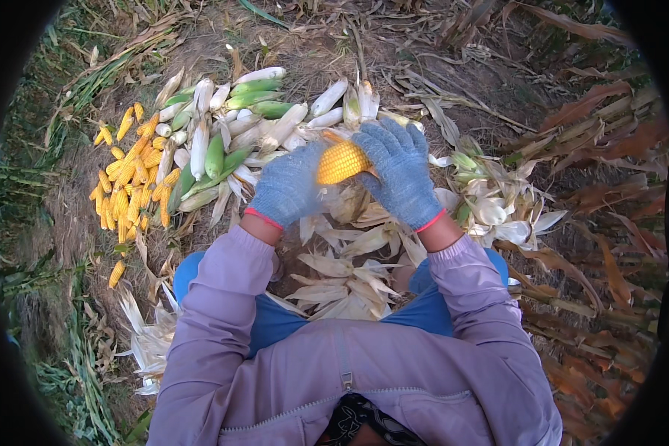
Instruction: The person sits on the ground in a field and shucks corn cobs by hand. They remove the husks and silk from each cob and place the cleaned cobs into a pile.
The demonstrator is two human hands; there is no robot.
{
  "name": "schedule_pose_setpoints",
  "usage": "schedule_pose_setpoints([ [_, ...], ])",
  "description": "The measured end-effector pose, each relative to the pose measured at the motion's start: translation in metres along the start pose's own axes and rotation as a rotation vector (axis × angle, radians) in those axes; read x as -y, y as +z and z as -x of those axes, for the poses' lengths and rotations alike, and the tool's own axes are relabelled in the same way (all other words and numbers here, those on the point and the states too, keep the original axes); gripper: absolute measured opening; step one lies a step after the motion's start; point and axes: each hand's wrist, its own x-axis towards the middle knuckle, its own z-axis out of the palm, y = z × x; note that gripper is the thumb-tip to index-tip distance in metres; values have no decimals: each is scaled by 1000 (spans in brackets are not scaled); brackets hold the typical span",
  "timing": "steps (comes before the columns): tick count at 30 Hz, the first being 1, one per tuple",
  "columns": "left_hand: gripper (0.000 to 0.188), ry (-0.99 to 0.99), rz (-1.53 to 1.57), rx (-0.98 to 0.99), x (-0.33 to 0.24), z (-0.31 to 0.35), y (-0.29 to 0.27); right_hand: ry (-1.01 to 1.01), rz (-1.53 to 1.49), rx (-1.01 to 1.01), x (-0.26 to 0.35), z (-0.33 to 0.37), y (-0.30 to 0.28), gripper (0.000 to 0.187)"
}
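The right hand (403,169) pinches the yellow cob (340,163); the left hand (288,183) is blurred, its hold unclear; weak grip may drop it.

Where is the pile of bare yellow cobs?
In the head view, the pile of cobs lies at upper left, against the left side of the unhusked ears.

Mauve jacket (401,364), blue-grey gloves (405,175) (red-edged), blue trousers (273,323).

Glossy, bumpy corn cob (341,164), matt knitted-cloth gloves (403,167), smooth cloth jacket (394,353), dry papery husks (349,281)
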Motion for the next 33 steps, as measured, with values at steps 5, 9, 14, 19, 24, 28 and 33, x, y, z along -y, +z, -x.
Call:
schedule_pose_setpoints([
  [5,62,-179,317,-158,8,-9,-5,313,-440,-17,11,1,-4,40],
  [9,73,-146,311,-135,-4,-10,-7,569,-854,185,24,3,14,47],
  [14,72,-21,285,-85,-30,-4,3,945,-1641,19,4,15,45,47],
  [19,89,-52,304,97,-41,-5,-7,1076,-2004,-88,-3,16,40,45],
  [24,87,0,477,207,-40,-5,-19,1019,-2096,-173,-28,19,46,48],
  [28,81,35,617,232,-42,5,-26,1015,-2114,-180,-25,9,28,39],
  [33,69,66,722,312,-32,7,-5,1001,-2030,-183,-36,8,20,30],
])
